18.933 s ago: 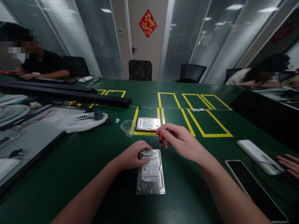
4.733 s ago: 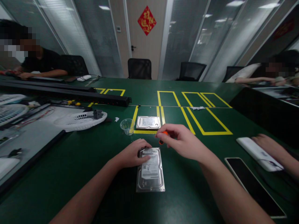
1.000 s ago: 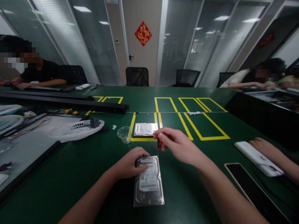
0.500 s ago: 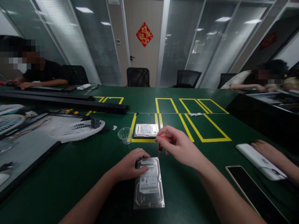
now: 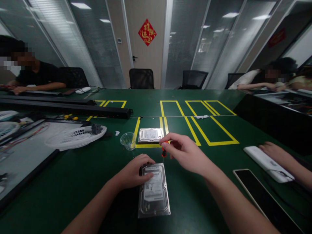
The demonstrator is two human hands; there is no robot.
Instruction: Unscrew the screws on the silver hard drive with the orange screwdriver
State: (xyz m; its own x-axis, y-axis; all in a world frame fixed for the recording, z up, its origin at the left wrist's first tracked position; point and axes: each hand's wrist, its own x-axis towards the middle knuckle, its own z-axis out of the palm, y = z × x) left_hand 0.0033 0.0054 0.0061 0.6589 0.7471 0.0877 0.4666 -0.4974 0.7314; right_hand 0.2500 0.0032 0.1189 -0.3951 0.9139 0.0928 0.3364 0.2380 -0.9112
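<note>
A silver hard drive (image 5: 156, 195) lies label up on the green table in front of me. My left hand (image 5: 136, 172) grips its upper left side, thumb on the label, fingers round the far edge. In my right hand (image 5: 181, 151) a small red and black screwdriver (image 5: 164, 150) is pinched upright, its thin shaft at the drive's far right corner. Whether the tip sits in a screw cannot be made out. Farther back, a second hard drive (image 5: 150, 135) lies beside a clear plastic cup (image 5: 128, 141), inside yellow tape lines.
On the right are a phone (image 5: 268, 201), a white power strip (image 5: 268, 162) with another person's hand on it, and a black case (image 5: 280, 123). White fan-like parts (image 5: 78, 136), a panel and long black bars (image 5: 73, 109) fill the left.
The whole view has shifted slightly, moving the scene a little left and up. Both hands keep nearly the same places on the drive and screwdriver.
</note>
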